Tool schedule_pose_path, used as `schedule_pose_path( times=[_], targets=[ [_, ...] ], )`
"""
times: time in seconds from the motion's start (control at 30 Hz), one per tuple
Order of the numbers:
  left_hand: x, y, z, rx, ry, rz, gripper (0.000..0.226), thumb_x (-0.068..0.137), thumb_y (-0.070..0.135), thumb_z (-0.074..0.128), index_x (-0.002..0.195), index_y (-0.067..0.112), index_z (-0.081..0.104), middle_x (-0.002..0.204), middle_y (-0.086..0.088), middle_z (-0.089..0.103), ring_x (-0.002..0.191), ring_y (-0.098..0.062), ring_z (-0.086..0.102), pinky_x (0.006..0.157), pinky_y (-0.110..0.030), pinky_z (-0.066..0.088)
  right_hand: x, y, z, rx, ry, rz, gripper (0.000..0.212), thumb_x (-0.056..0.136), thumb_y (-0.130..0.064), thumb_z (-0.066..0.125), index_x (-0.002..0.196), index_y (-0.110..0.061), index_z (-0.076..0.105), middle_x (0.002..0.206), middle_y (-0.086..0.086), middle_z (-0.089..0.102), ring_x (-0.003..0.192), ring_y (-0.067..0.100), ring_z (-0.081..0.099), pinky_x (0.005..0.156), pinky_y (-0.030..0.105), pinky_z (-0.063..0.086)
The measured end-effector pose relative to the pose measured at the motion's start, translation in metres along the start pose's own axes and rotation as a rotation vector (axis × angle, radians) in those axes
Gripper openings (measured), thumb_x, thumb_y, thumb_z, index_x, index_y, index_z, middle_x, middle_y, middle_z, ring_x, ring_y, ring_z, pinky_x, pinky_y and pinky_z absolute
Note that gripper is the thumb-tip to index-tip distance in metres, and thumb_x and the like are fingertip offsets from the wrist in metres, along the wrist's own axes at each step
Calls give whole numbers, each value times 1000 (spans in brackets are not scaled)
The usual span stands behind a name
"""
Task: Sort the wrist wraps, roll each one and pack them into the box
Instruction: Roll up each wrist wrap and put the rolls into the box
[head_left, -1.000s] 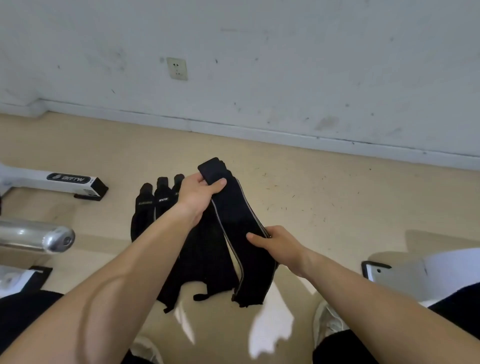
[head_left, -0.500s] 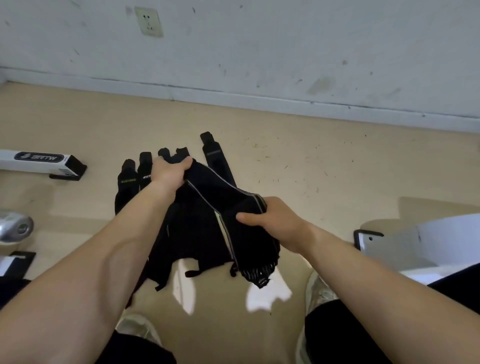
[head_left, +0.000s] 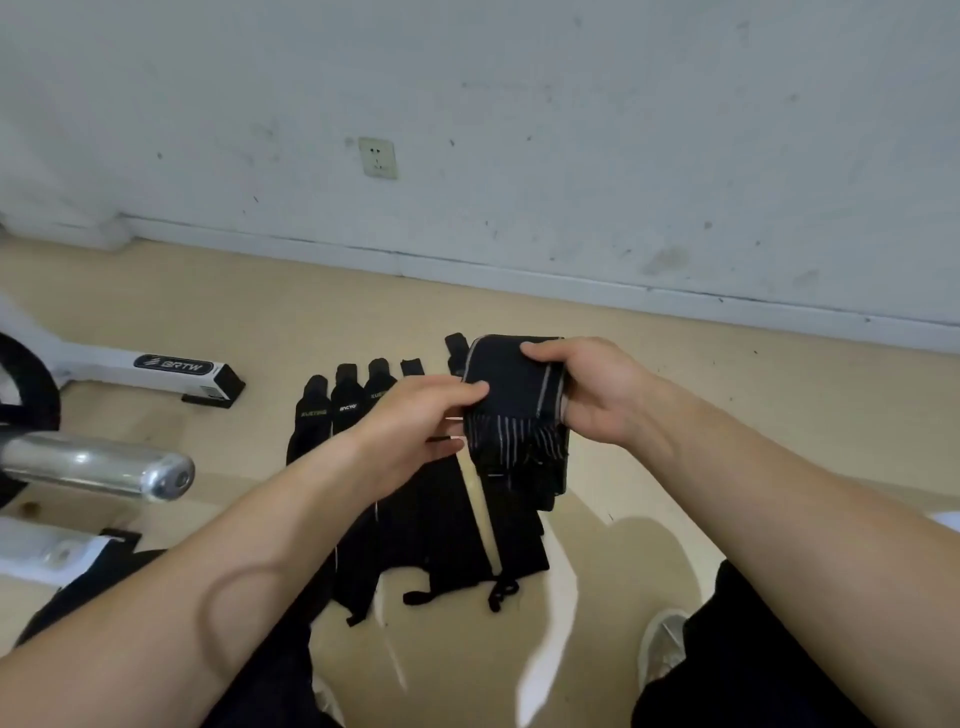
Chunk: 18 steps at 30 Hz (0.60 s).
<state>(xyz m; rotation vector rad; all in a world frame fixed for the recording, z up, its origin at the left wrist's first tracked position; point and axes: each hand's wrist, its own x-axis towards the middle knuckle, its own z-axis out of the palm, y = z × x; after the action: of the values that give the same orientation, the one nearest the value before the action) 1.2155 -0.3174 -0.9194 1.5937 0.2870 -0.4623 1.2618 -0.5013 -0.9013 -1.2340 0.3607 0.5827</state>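
Above a tan floor (head_left: 675, 374), left hand (head_left: 415, 421) and right hand (head_left: 597, 389) grasp a folded black wrap (head_left: 511, 395); more wraps (head_left: 441, 519) lie below.

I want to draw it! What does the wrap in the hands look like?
The black wrist wrap is stretchy-looking fabric with pale edge stripes, bunched into a thick, partly rolled bundle whose layers show as thin lines below. The left hand pinches its left side, the right hand grips its right, above the other wraps on the floor.
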Motion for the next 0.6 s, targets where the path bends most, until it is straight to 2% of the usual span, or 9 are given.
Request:
schedule_pose_path(
  times=[0.07,0.17,0.23,0.3,0.37,0.43,0.53,0.6],
  targets=[
    [-6,-2,1,42,15,73,23,103,30,62,104,12,76,98,-1,78,94,-15,70,91,-33,49,-6,-2,2,3,3,-9,27,97,-3,57,120,8,65,111,23,74,92,33,76,69,38,63],
    [-6,-2,5,-50,56,130,30,107,27,53,114,6,73,103,-9,78,93,-17,73,88,-34,52,-10,3,6,34,-26,-37,25,97,-7,55,115,5,66,102,16,76,86,29,75,77,40,63],
    [-2,-2,5,-105,82,129,32,109,28,50,122,5,68,114,-16,76,100,-23,73,88,-36,54,-14,6,9,-10,-41,-57,18,98,-13,55,104,-2,68,82,8,73,72,23,71,68,37,61],
    [1,-1,5,-124,105,133,32,109,28,50,122,5,68,113,-13,77,104,-24,74,90,-36,57,-16,5,9,-119,-16,-109,15,98,-15,58,95,-7,70,76,4,71,66,18,69,62,33,57],
    [1,-1,4,-147,101,129,29,108,27,53,119,5,69,104,-8,79,98,-21,76,83,-33,59,-18,5,6,-260,18,-168,14,96,-12,62,87,-11,72,75,2,71,65,15,67,62,30,54],
    [-1,-1,3,-206,62,97,28,107,26,55,117,4,69,92,-4,77,85,-16,74,69,-27,58,-21,7,2,-356,31,-186,12,96,-15,66,88,-11,74,78,2,72,69,15,65,64,28,52],
    [-3,1,1,-274,45,58,26,106,26,57,113,5,69,87,-3,74,77,-14,71,64,-26,57,-24,8,-1,-551,49,-193,29,95,-36,69,90,-8,77,78,2,75,65,13,67,65,29,53],
    [-3,6,0,-353,44,16,22,106,23,57,114,5,68,84,-4,72,68,-13,69,61,-25,56,-20,4,-3,-791,166,-318,35,99,-41,60,84,-13,74,71,-3,75,63,13,68,68,34,55]
  ],
)
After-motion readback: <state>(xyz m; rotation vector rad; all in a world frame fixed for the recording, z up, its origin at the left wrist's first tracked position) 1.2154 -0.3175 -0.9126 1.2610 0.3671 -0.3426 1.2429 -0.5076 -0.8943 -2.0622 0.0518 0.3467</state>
